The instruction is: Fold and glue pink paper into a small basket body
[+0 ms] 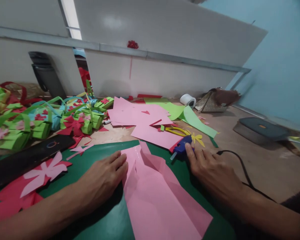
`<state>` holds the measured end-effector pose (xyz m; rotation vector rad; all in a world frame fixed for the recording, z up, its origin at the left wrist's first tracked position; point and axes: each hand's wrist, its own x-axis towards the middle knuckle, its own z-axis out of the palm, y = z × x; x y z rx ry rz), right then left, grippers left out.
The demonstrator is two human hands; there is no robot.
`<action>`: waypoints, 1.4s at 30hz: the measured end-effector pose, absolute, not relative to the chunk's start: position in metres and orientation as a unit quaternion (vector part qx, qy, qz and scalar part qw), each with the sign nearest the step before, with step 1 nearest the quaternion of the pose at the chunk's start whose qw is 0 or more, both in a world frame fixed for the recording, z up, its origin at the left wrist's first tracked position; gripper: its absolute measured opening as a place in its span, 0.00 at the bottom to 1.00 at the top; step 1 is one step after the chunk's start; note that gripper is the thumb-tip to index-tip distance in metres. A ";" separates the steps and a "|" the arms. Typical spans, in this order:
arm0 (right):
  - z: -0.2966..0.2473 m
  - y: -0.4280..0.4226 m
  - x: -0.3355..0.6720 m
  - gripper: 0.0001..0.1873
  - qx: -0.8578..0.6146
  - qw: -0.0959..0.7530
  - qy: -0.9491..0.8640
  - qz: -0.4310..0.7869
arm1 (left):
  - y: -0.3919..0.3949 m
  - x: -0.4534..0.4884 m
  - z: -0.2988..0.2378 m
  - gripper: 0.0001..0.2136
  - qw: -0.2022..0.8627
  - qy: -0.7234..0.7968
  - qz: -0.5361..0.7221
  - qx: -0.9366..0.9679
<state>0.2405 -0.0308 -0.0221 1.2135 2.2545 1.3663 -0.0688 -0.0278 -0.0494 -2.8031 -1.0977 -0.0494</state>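
Note:
A creased and folded sheet of pink paper lies on the green mat in front of me. Shiny clear glue shows near its far edge. At the sheet's upper left edge, my left hand keeps its fingers together, with the tips on the paper; its thumb is hidden. My right hand is closed around a dark blue glue gun, just right of the sheet. A translucent glue stick pokes out of the gun toward me. Some of the right fingers are hidden.
Several green and blue paper boxes with handles crowd the left, beside a black phone-like object and paper flowers. Pink sheets, yellow-handled scissors and green paper lie beyond. A black cord runs right.

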 end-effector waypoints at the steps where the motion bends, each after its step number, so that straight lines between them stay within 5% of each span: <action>1: -0.023 -0.030 0.240 0.21 0.409 0.112 0.780 0.460 | -0.028 -0.070 -0.049 0.16 0.063 -0.363 -0.017 -0.930; 5: -0.014 -0.030 0.231 0.20 0.372 0.032 0.837 0.399 | -0.026 -0.077 -0.050 0.15 0.061 -0.349 -0.046 -0.934; 14: -0.013 -0.013 0.184 0.24 0.353 -0.008 0.936 -0.010 | -0.015 -0.083 -0.048 0.12 0.039 -0.359 -0.083 -0.929; 32: -0.034 -0.012 0.169 0.20 0.308 -0.004 0.951 0.043 | -0.020 -0.071 -0.049 0.16 0.051 -0.318 -0.174 -0.931; 42: -0.029 0.004 0.161 0.23 0.268 0.026 0.960 0.076 | -0.016 -0.074 -0.049 0.18 0.016 -0.346 -0.035 -0.938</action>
